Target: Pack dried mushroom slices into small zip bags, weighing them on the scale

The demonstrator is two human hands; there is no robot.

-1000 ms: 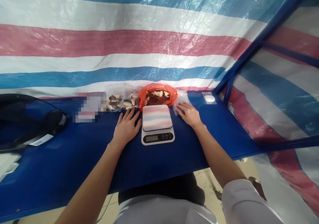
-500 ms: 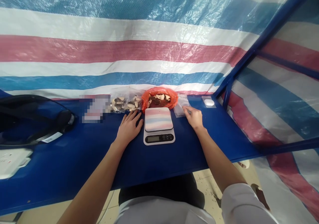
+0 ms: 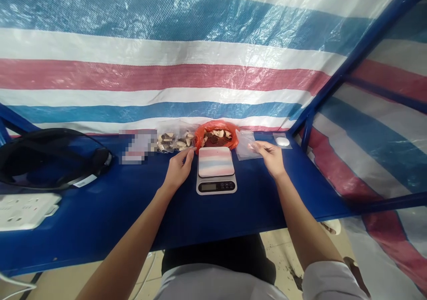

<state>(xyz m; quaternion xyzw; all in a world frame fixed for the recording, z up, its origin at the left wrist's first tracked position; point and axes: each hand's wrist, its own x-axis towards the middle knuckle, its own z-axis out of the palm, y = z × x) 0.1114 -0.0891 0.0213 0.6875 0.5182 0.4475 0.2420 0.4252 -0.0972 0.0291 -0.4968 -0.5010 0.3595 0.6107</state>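
With thumb and fingers pinched at its right side, my right hand [image 3: 271, 158] has hold of a clear plastic bag [image 3: 246, 146], which lies among flat bags on the table. To the left of a white kitchen scale [image 3: 216, 186], my left hand [image 3: 179, 169] is half curled, thumb and fingers apart, holding nothing that I can see. Its fingertips are near clear bags of dried slices [image 3: 173, 143]. Behind the scale stands an open red plastic bag [image 3: 235, 138] with pale and dark dried pieces inside. Striped reflections cover the scale's plate.
On the blue table [image 3: 133, 220] at left are a black headset-like item [image 3: 50, 182] and a white power strip [image 3: 28, 209]. A blurred-out packet [image 3: 138, 146] lies beside the slices. A white round object [image 3: 283, 142] in a clear bag sits far right. Striped sheeting [image 3: 167, 78] walls the back.
My left hand has lifted from lying flat and curled its fingers. My right hand has shifted slightly right at the clear bags. The view has turned a little left.
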